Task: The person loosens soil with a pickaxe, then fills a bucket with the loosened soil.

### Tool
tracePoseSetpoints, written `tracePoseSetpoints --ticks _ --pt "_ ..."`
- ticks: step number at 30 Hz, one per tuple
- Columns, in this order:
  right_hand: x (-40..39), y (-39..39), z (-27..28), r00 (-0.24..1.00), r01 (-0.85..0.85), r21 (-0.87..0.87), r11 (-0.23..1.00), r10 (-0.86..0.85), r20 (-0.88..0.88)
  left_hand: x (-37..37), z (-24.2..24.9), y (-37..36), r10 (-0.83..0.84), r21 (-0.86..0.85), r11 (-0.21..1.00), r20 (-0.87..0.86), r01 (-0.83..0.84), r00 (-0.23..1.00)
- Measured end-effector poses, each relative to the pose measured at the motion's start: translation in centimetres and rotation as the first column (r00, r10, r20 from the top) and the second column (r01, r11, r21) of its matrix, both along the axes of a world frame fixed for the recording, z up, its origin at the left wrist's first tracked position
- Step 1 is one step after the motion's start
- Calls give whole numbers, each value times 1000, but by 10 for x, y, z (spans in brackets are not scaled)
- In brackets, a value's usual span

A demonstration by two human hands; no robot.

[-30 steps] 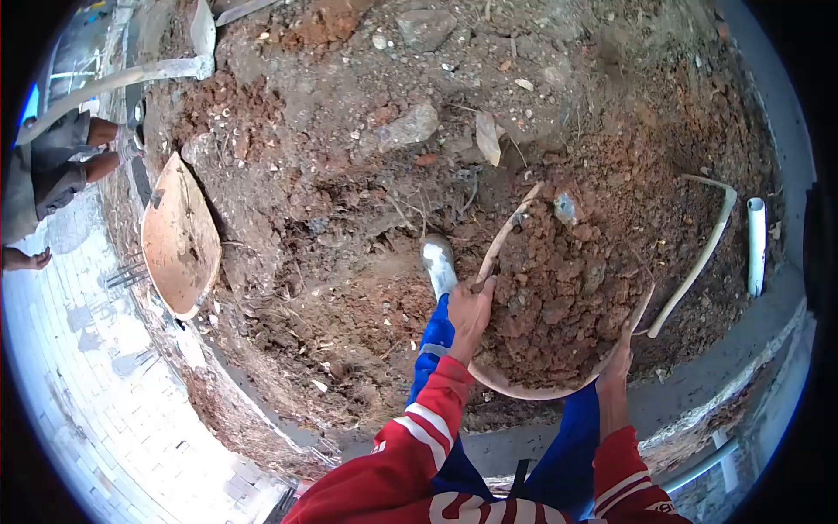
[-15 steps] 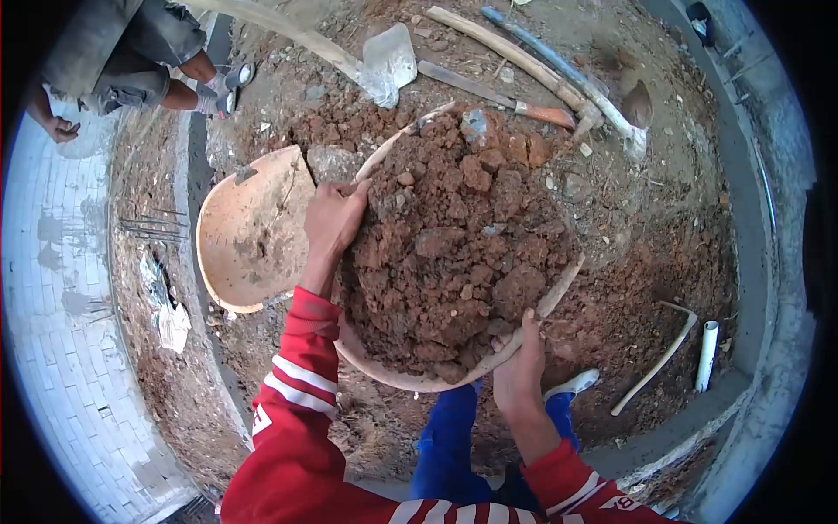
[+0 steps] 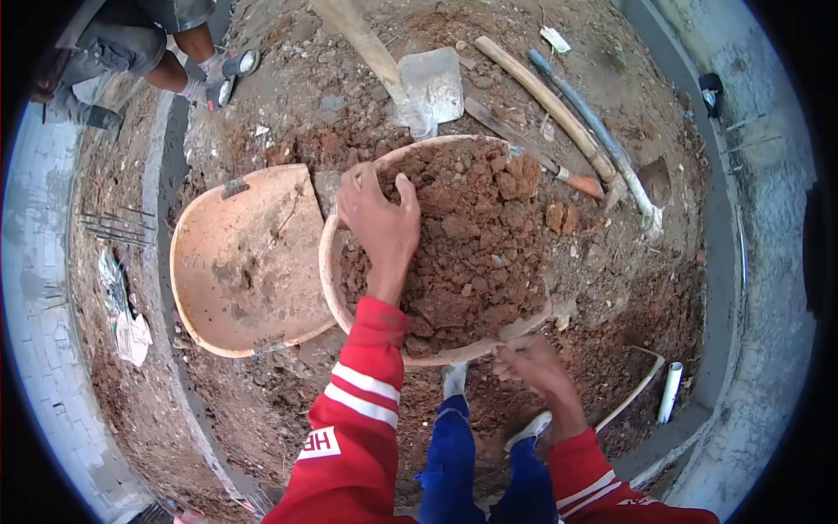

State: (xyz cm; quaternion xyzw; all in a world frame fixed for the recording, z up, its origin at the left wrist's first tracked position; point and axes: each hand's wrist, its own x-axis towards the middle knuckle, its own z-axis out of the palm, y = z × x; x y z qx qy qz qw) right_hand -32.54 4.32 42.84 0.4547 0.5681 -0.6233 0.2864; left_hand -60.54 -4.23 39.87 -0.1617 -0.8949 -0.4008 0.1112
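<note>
A wide clay-coloured basin [image 3: 329,271] rests on the dirt in front of me, heaped with lumpy reddish-brown soil [image 3: 471,253]. My left hand [image 3: 381,214] is over its left side, fingers bent towards the far-left rim and thumb spread apart over the soil. At the near right rim, my right hand [image 3: 537,367] has its fingers curled against the basin's edge; the fingertips are partly hidden. Left of the basin lies a second, shallow pan [image 3: 253,297] with a cut straight edge, dirt-smeared and holding nothing but traces of soil.
A shovel [image 3: 434,86] lies beyond the basin. Near it are a wooden-handled tool [image 3: 550,109], a blue-handled tool [image 3: 594,127] and a long blade [image 3: 515,135]. A white pipe [image 3: 670,393] stands at right. Another person's feet [image 3: 223,79] are at upper left, beside a concrete edge [image 3: 170,175].
The basin has come down flatter, and its far rim now shows. My left thumb has come off the rim and spread; my right hand has shifted outward and lower along the near edge.
</note>
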Motion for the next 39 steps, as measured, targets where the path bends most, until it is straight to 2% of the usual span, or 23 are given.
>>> tracePoseSetpoints --ticks 1,3,5,6,8,9,10,12,13,17,21,23,24,25,28,30,31,32,33,34,35,37,39 --pt "-24 15 17 988 19 249 968 20 -153 29 13 -21 -12 -113 994 -72 3 997" --pt "-96 42 59 917 128 630 766 150 -369 81 22 -57 19 -243 970 -16 -22 1000" --pt "-180 63 54 731 235 706 668 358 -582 115 21 -77 60 -396 918 170 13 984" --pt "-229 74 39 691 207 780 591 476 -544 124 16 -83 47 -380 925 178 25 983" --pt "-317 81 12 672 218 847 485 554 -491 136 -1 -85 74 -455 886 317 83 946" --pt "-351 84 -8 693 208 879 428 570 -442 136 -9 -85 67 -447 891 308 83 949" --pt "-373 88 -18 653 214 861 461 588 -477 135 -13 -82 77 -460 884 311 79 947" --pt "-399 95 -36 622 68 797 600 599 -504 134 -15 -76 113 -486 871 337 70 935" --pt "-401 101 -36 637 69 805 589 595 -490 134 -18 -75 94 -475 876 348 89 933" --pt "-380 115 -18 507 74 835 545 701 -502 133 -21 -74 137 -527 848 317 54 939" --pt "-331 126 54 466 217 875 433 742 -482 129 -21 -75 152 -489 871 359 46 921" --pt "-311 145 90 453 325 910 258 802 -389 128 -19 -72 134 -472 880 357 55 924" --pt "-308 170 97 494 254 951 176 822 -284 128 -21 -72 125 -455 889 341 47 932" --pt "-304 211 98 412 401 915 -40 900 -141 128 -22 -72 136 -462 886 346 42 928" --pt "-282 235 101 545 185 975 -127 839 5 126 -19 -70 134 -485 872 370 68 919" --pt "-281 271 72 674 -137 986 -94 720 163 125 -20 -68 131 -466 883 361 57 923" --pt "-274 289 44 664 -80 988 -129 733 150 126 -20 -72 118 -449 891 365 64 923" --pt "-271 307 20 683 -126 983 -136 707 186 125 -21 -74 114 -425 903 364 56 924" --pt "-268 331 -13 701 -199 955 -221 649 297 126 -21 -74 111 -407 912 367 52 924" --pt "-258 355 -48 703 -99 966 -237 671 236 125 -22 -75 116 -412 910 361 47 925" --pt "-258 346 -55 780 -270 950 -160 542 313 125 -24 -75 107 -414 909 357 54 928" --pt "-245 376 -98 745 -385 894 -231 494 449 127 -29 -76 105 -401 915 327 37 939" --pt "-233 369 -118 771 -345 913 -219 488 409 127 -29 -78 93 -398 916 330 49 940"
